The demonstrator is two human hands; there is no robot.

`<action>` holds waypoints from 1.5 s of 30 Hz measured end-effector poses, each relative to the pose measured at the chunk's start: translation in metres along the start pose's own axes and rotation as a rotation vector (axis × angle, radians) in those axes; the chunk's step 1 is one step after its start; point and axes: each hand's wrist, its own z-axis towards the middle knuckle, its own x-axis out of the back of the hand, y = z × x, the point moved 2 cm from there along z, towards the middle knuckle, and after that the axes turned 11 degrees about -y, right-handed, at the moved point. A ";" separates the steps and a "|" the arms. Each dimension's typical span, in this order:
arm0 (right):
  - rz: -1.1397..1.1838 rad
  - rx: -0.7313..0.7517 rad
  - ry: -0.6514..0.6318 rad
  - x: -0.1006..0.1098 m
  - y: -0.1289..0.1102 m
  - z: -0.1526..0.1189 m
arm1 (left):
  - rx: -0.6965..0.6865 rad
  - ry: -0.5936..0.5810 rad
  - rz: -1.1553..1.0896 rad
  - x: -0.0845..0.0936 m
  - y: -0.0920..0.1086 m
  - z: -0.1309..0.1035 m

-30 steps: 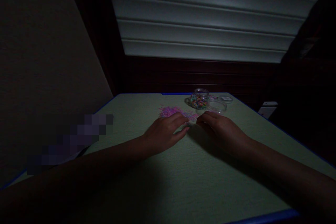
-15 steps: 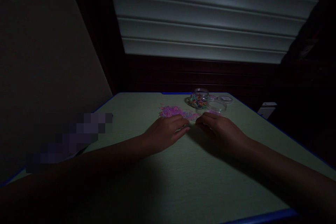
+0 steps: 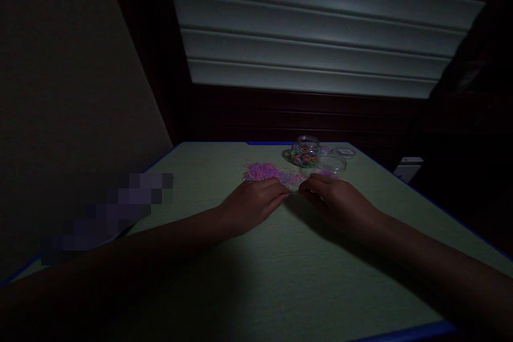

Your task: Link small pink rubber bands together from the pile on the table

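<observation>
On the green table (image 3: 256, 278), a pile of pink and purple small bands (image 3: 262, 171) lies just beyond my left hand (image 3: 252, 204). The fingers of that hand are pinched together, and what they hold is too small to make out. My right hand (image 3: 340, 202) faces it across a narrow gap, its fingertips also closed on something too small and dark to tell. Behind my right hand are an open clear jar (image 3: 305, 153) of multicoloured rings and a clear round container (image 3: 332, 162) with some pink bits.
A clear round lid (image 3: 345, 153) lies near the table's back right corner. At the left edge there is a blurred, pixelated object (image 3: 116, 214). Behind the table are dark wood and pale slats (image 3: 304, 37); a white object (image 3: 407, 170) is off to the right.
The fingertips of my left hand have closed together from a slightly parted position. My right hand has barely moved.
</observation>
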 end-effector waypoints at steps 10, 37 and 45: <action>0.152 -0.085 0.027 0.002 0.004 0.000 | -0.024 0.006 0.030 0.002 0.001 -0.001; 0.565 -0.105 -0.176 -0.009 0.005 0.005 | -0.082 0.029 0.053 0.006 0.006 -0.001; 0.505 -0.086 -0.102 -0.009 0.007 0.005 | -0.094 0.012 0.045 0.006 0.006 -0.001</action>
